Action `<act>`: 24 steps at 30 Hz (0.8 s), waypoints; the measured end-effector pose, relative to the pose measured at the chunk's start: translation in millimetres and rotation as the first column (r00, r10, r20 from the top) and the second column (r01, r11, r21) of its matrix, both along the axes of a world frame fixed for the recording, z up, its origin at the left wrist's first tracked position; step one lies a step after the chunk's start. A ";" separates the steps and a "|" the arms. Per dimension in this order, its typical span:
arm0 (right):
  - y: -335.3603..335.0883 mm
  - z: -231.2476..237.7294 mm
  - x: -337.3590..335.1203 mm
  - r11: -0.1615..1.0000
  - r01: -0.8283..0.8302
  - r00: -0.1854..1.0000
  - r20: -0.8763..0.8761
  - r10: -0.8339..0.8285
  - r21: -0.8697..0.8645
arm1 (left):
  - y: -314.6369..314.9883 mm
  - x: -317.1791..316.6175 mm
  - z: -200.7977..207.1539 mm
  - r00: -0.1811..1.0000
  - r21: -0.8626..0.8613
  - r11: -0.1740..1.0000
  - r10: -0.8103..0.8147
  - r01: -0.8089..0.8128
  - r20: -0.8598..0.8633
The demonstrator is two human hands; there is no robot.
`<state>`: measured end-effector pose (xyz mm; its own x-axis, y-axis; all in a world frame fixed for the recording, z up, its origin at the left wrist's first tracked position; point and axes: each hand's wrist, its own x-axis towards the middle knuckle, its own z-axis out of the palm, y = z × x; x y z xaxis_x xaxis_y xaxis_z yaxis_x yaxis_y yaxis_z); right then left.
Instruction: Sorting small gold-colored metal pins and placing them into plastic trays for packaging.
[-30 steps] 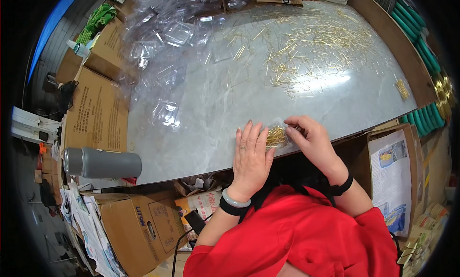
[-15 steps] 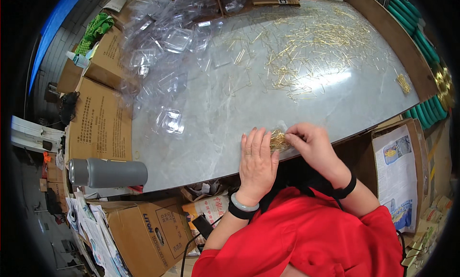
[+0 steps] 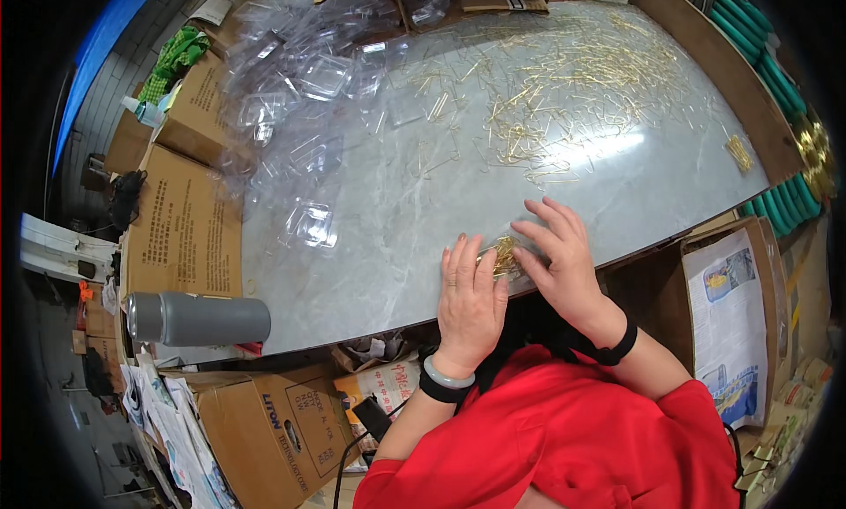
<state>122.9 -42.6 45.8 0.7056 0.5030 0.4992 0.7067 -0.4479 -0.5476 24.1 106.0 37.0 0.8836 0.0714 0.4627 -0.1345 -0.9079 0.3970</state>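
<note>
At the near left we have a grey bottle (image 3: pixel 207 319) lying on its side on the grey table (image 3: pixel 388 214), with a brown carton (image 3: pixel 185 227) beyond it. Right of the carton, clear plastic packs (image 3: pixel 322 75) pile up toward the far left. Near the table's near edge we see the left hand (image 3: pixel 467 302), palm down, fingers straight and together, against the left side of a cluster of gold wire pieces (image 3: pixel 505 259); we cannot tell whether it grips them. Just right of that cluster, the right hand (image 3: pixel 564 267) is loose, fingers spread, thumb beside the wires. Far right, we have scattered gold wires (image 3: pixel 586 77), then a small gold bundle (image 3: pixel 738 153) by the right edge.
</note>
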 end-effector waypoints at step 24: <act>63.1 7.0 -0.9 0.963 -0.217 0.967 0.174 0.189 0.163 | 7.4 -3.4 -14.0 0.995 -0.530 0.846 0.085 -0.048 0.044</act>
